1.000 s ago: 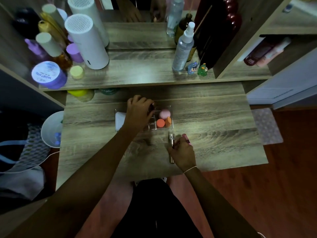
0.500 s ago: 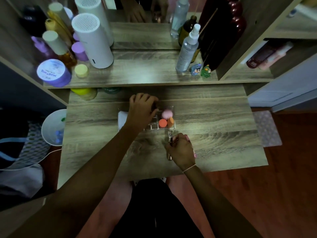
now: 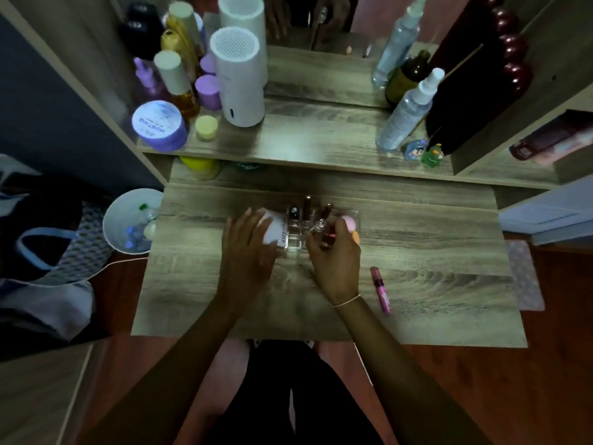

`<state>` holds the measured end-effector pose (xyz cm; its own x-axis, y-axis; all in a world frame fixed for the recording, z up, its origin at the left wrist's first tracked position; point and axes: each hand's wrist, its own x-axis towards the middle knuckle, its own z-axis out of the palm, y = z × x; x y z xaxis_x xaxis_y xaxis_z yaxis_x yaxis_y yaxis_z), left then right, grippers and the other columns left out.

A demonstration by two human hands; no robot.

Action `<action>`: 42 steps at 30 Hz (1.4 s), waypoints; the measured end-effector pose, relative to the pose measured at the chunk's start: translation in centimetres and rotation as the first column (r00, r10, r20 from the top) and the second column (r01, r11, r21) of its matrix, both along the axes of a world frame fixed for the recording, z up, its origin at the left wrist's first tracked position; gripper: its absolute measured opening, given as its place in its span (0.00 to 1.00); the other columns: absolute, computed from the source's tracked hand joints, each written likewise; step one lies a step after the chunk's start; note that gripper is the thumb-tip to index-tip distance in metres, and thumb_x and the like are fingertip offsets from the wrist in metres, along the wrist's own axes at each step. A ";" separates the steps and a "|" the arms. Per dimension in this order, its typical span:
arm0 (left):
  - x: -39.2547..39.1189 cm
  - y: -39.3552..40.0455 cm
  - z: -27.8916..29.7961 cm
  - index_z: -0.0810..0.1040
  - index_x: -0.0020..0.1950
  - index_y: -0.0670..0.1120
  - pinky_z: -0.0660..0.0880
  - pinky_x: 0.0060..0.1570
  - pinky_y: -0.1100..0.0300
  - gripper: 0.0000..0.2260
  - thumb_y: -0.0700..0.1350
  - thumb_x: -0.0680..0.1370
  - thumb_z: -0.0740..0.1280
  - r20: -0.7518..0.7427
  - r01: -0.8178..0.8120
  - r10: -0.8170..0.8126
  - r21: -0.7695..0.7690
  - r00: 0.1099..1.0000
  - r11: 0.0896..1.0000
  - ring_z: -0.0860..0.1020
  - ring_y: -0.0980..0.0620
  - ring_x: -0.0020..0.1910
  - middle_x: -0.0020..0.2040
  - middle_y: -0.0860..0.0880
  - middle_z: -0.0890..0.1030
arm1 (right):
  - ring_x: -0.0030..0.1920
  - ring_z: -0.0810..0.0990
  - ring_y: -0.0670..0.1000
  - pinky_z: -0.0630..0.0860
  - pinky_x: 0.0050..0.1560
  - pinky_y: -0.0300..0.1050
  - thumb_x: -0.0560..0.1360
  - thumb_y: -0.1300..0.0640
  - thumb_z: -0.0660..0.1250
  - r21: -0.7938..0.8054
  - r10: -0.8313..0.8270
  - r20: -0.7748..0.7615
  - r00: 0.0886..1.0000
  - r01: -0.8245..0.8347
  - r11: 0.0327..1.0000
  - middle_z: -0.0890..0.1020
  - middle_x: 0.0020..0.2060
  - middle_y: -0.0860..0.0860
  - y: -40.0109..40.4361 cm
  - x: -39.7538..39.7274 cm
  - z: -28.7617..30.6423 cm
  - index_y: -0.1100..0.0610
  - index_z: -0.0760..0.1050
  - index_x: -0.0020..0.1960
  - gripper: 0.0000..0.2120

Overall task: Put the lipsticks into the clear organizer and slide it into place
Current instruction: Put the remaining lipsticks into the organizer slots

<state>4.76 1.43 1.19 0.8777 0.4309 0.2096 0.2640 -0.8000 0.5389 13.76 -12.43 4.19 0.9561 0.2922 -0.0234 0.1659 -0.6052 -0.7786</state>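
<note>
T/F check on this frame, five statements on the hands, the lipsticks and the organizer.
1. The right hand holds a lipstick over the clear organizer. True.
2. A pink lipstick lies on the table, right of the right hand. True.
3. The left hand grips that pink lipstick. False: it is spread open beside the organizer's left end, partly over a white item.
4. The organizer is empty. False: tubes stand in it and a pink sponge sits at its right end.
5. The organizer sits on the upper shelf. False: it is on the table.
</note>
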 end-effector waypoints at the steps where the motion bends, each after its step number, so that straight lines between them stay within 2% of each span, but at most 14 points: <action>1: -1.1 -0.1 -0.7 0.70 0.68 0.42 0.56 0.71 0.38 0.21 0.49 0.78 0.59 -0.013 0.044 -0.044 0.007 0.999 0.999 0.63 0.41 0.72 0.71 0.40 0.70 | 0.44 0.81 0.51 0.76 0.45 0.40 0.72 0.56 0.72 -0.002 0.008 0.015 1.000 -0.008 1.000 0.82 0.45 0.52 0.4 0.1 0.0 0.51 0.72 0.49 0.11; 3: -2.8 -0.5 -2.2 0.67 0.70 0.42 0.51 0.71 0.40 0.24 0.50 0.77 0.57 -0.047 0.147 -0.145 0.050 0.988 0.988 0.59 0.41 0.74 0.73 0.39 0.66 | 0.47 0.82 0.53 0.78 0.53 0.53 0.72 0.56 0.72 -0.007 0.035 0.025 0.999 -0.035 0.999 0.83 0.45 0.52 1.2 0.4 -0.2 0.54 0.74 0.51 0.10; 5: -3.8 -1.0 -3.5 0.64 0.72 0.40 0.49 0.72 0.42 0.25 0.50 0.77 0.56 -0.105 0.232 -0.221 0.116 0.970 0.966 0.56 0.42 0.75 0.74 0.39 0.61 | 0.47 0.82 0.53 0.78 0.54 0.57 0.73 0.56 0.72 -0.023 0.045 0.030 0.999 -0.044 0.999 0.83 0.45 0.52 1.7 0.5 -0.5 0.55 0.74 0.51 0.10; 8: -4.3 -1.4 -4.6 0.60 0.74 0.40 0.48 0.73 0.44 0.27 0.50 0.77 0.56 -0.196 0.261 -0.229 0.156 0.953 0.953 0.54 0.43 0.76 0.75 0.39 0.60 | 0.42 0.81 0.48 0.80 0.48 0.49 0.73 0.58 0.72 0.009 0.035 0.047 0.998 -0.035 0.999 0.81 0.42 0.48 2.4 0.6 -1.0 0.56 0.74 0.50 0.09; 12: -4.2 -1.9 -5.1 0.59 0.75 0.40 0.51 0.74 0.46 0.28 0.52 0.79 0.56 -0.253 0.272 -0.227 0.157 0.940 0.950 0.54 0.44 0.77 0.76 0.40 0.60 | 0.40 0.78 0.43 0.69 0.42 0.33 0.73 0.60 0.71 0.010 0.054 0.045 0.998 -0.054 0.998 0.77 0.41 0.44 2.7 0.6 -1.8 0.55 0.74 0.51 0.09; 14: -4.1 -2.1 -5.3 0.59 0.75 0.40 0.54 0.74 0.46 0.28 0.52 0.78 0.56 -0.276 0.274 -0.225 0.154 0.935 0.949 0.54 0.44 0.77 0.76 0.41 0.60 | 0.41 0.78 0.43 0.67 0.41 0.29 0.73 0.60 0.71 -0.002 0.061 0.014 0.998 -0.061 0.998 0.78 0.42 0.45 2.9 0.6 -2.4 0.55 0.74 0.51 0.09; 18: -4.0 -2.2 -5.3 0.59 0.75 0.40 0.52 0.74 0.47 0.29 0.53 0.78 0.56 -0.307 0.292 -0.236 0.150 0.922 0.945 0.55 0.44 0.76 0.76 0.41 0.59 | 0.40 0.78 0.47 0.67 0.40 0.31 0.73 0.59 0.70 -0.037 0.065 0.008 0.998 -0.065 0.997 0.83 0.45 0.53 2.9 0.8 -3.2 0.57 0.74 0.52 0.10; 23: -4.1 -2.7 -5.4 0.59 0.75 0.40 0.56 0.73 0.46 0.29 0.53 0.78 0.57 -0.300 0.288 -0.240 0.128 0.924 0.949 0.55 0.45 0.76 0.76 0.42 0.60 | 0.44 0.80 0.54 0.76 0.45 0.47 0.73 0.59 0.70 -0.098 0.069 0.033 0.997 -0.065 0.993 0.82 0.45 0.56 3.2 1.0 -3.4 0.58 0.74 0.51 0.09; 27: -4.1 -2.6 -5.6 0.58 0.76 0.41 0.56 0.73 0.46 0.30 0.53 0.78 0.58 -0.303 0.294 -0.251 0.105 0.919 0.950 0.54 0.46 0.77 0.77 0.43 0.58 | 0.43 0.80 0.53 0.74 0.44 0.45 0.72 0.60 0.70 -0.101 0.062 0.044 0.997 -0.058 0.993 0.82 0.46 0.56 3.2 1.0 -3.4 0.58 0.73 0.51 0.10; 31: -4.2 -2.5 -5.6 0.57 0.76 0.41 0.53 0.74 0.46 0.30 0.53 0.78 0.58 -0.290 0.299 -0.260 0.099 0.921 0.949 0.52 0.46 0.77 0.77 0.43 0.57 | 0.41 0.74 0.46 0.67 0.40 0.38 0.72 0.60 0.71 -0.095 0.050 0.045 0.998 -0.046 0.994 0.82 0.44 0.54 3.2 0.9 -3.5 0.58 0.74 0.52 0.11; 34: -4.2 -2.4 -5.5 0.57 0.76 0.40 0.55 0.74 0.45 0.30 0.53 0.78 0.58 -0.284 0.314 -0.277 0.094 0.918 0.945 0.53 0.46 0.77 0.77 0.42 0.58 | 0.40 0.75 0.44 0.71 0.41 0.39 0.71 0.60 0.71 -0.063 0.035 0.025 0.999 -0.033 0.997 0.80 0.42 0.49 3.1 0.7 -3.3 0.57 0.73 0.53 0.12; 37: -4.3 -2.5 -5.4 0.58 0.75 0.40 0.53 0.74 0.46 0.29 0.51 0.78 0.58 -0.263 0.339 -0.304 0.096 0.916 0.936 0.53 0.45 0.77 0.77 0.41 0.58 | 0.40 0.76 0.43 0.72 0.41 0.39 0.72 0.59 0.70 -0.047 0.012 0.038 0.999 -0.010 0.999 0.82 0.45 0.51 2.6 0.4 -3.0 0.56 0.74 0.55 0.12; 39: -4.2 -2.8 -5.3 0.60 0.75 0.39 0.51 0.75 0.48 0.28 0.50 0.77 0.59 -0.241 0.366 -0.335 0.100 0.911 0.925 0.55 0.44 0.76 0.76 0.40 0.60 | 0.41 0.77 0.45 0.70 0.41 0.37 0.73 0.56 0.70 -0.055 0.005 0.054 0.999 -0.002 0.998 0.83 0.47 0.52 1.7 -0.1 -2.7 0.55 0.73 0.56 0.13; 42: -3.8 -3.8 -5.3 0.62 0.74 0.39 0.55 0.74 0.46 0.29 0.49 0.76 0.63 -0.228 0.406 -0.377 0.095 0.898 0.909 0.57 0.43 0.76 0.75 0.40 0.62 | 0.41 0.81 0.50 0.74 0.40 0.41 0.74 0.54 0.69 -0.072 -0.004 0.089 0.996 0.011 0.997 0.83 0.44 0.53 -0.9 -1.0 -2.4 0.54 0.73 0.53 0.10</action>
<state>0.96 -2.41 -4.10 0.9988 0.0235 0.0436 0.0048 -0.9224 0.3863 12.80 -13.33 1.79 0.9575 0.2857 0.0408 0.2277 -0.6610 -0.7150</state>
